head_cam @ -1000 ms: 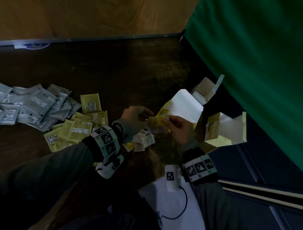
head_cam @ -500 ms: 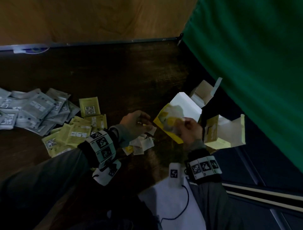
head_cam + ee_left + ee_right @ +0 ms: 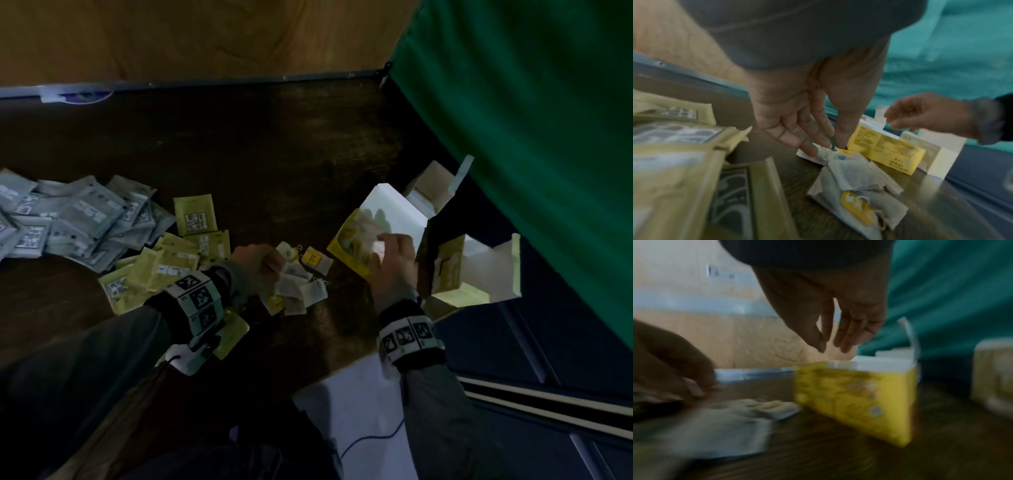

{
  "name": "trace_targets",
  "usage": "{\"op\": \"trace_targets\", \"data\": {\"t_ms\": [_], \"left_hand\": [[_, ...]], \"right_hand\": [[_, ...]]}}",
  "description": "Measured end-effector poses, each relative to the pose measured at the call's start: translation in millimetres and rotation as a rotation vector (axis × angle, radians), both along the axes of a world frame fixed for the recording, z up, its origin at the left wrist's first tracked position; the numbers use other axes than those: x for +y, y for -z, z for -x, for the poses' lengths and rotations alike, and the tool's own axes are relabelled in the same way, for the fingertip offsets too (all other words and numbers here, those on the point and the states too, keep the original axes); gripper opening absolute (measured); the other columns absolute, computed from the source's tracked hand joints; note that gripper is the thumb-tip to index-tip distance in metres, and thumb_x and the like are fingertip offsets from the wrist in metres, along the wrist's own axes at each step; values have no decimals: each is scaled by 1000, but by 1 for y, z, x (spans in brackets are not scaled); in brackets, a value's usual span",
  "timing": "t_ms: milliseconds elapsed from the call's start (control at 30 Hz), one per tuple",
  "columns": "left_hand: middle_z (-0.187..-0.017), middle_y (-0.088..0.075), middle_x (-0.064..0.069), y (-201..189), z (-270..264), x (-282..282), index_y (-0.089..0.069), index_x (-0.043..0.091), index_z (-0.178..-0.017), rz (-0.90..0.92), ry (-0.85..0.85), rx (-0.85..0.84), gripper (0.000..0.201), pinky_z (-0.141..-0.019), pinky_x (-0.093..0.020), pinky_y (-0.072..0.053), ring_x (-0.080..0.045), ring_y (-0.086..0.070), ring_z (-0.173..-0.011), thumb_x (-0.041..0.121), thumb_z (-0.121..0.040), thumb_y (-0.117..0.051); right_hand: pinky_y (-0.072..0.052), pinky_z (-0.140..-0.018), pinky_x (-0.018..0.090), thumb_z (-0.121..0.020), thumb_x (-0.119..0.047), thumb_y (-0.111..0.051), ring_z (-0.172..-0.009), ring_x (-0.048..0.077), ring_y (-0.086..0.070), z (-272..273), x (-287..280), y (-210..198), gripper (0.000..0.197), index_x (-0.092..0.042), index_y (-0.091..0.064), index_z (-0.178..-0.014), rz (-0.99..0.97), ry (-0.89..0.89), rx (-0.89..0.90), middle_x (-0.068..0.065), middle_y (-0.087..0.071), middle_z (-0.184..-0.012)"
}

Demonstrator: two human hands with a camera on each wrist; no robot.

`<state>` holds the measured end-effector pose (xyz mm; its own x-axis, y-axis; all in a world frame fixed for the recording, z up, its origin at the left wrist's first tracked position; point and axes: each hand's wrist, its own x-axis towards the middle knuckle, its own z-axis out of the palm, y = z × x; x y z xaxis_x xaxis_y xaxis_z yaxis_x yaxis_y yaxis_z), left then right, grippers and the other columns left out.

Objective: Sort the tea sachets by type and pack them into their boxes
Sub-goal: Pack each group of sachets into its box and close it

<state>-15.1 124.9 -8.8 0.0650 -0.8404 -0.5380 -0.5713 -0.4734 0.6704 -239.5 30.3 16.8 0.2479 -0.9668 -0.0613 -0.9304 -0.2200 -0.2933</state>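
Since a second ago the right hand (image 3: 394, 263) has let go of its bag and hangs loose-fingered over the open yellow box (image 3: 356, 253) — the left hand (image 3: 797, 123), fingers straight, touches the loose tea bags (image 3: 298, 281) beside it; yellow sachets (image 3: 164, 267) and grey sachets (image 3: 68, 219) lie further left.

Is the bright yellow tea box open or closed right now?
Open. The yellow tea box has its white lid flap raised and tea bags visible inside; the right hand hovers over its mouth, empty.
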Motion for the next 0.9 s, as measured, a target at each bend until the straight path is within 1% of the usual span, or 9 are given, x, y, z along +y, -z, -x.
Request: {"op": "trace_targets", "data": {"t_ms": [100, 200, 333, 433, 567, 667, 733, 833, 900], "left_hand": [[-113, -63, 2, 2, 0, -4, -61, 20, -110, 21, 36, -80, 26, -89, -25, -47, -16, -59, -108, 15, -84, -61], [-122, -57, -2, 5, 9, -8, -62, 21, -114, 70, 177, -155, 30, -91, -29, -48, -19, -56, -111, 14, -85, -61], [-136, -43, 0, 5, 18, -13, -53, 35, -125, 3, 388, -256, 45, -98, -40, -44, -23, -44, -123, 25, -83, -65], [-139, -38, -1, 4, 19, -15, -44, 41, -133, -51, 480, -319, 55, -100, -39, -41, -26, -40, -128, 27, -84, -65], [-134, -49, -2, 4, 21, -15, -49, 33, -129, -87, 418, -292, 48, -97, -38, -46, -24, -50, -120, 20, -85, -63], [-127, -54, -3, 1, 20, -12, -59, 28, -119, -73, 366, -275, 33, -94, -36, -49, -24, -55, -113, 20, -87, -59], [-122, -58, -2, -1, 16, -9, -66, 24, -109, -19, 284, -232, 25, -93, -34, -50, -21, -57, -110, 17, -86, -59], [-109, -64, 1, -3, 9, -5, -70, 21, -101, 10, 128, -115, 19, -89, -27, -51, -16, -61, -103, 14, -83, -65], [-99, -64, 3, -7, 8, -3, -71, 21, -98, 21, 36, -61, 17, -83, -21, -48, -13, -61, -98, 15, -82, -67]], "right_hand": [[-44, -81, 29, -90, -9, -54, -100, 25, -54, -12, 28, 10, 21, -6, -59, -110, -49, -152, -173, 13, -54, -111], [-36, -76, 27, -92, -15, -53, -96, 29, -55, -21, 46, 30, 17, -3, -62, -99, -262, -268, -87, 15, -58, -102], [-34, -80, 26, -88, -22, -59, -109, 29, -48, -30, 52, 40, 31, -6, -57, -114, -416, -151, -133, 14, -46, -119], [-41, -81, 31, -82, -21, -67, -111, 30, -50, -38, 48, 41, 42, -10, -54, -120, -508, -90, -175, 14, -51, -121], [-46, -67, 33, -78, -27, -71, -91, 28, -60, -38, 44, 41, 27, -8, -63, -95, -566, -127, -57, 12, -65, -98], [-44, -65, 29, -74, -26, -75, -80, 18, -59, -25, 43, 36, 22, -11, -68, -89, -546, -119, -139, 4, -64, -85], [-43, -66, 22, -73, -21, -77, -80, 15, -60, -17, 42, 31, 17, -12, -71, -87, -489, -97, -259, 4, -67, -85], [-34, -64, 1, -76, -23, -76, -88, 13, -53, -4, 35, 18, 18, -15, -76, -92, -377, -70, -357, 11, -63, -96], [-37, -73, 6, -79, -31, -73, -93, 15, -55, 7, 25, 12, 17, -28, -75, -95, -274, -77, -325, 10, -61, -100]]}}
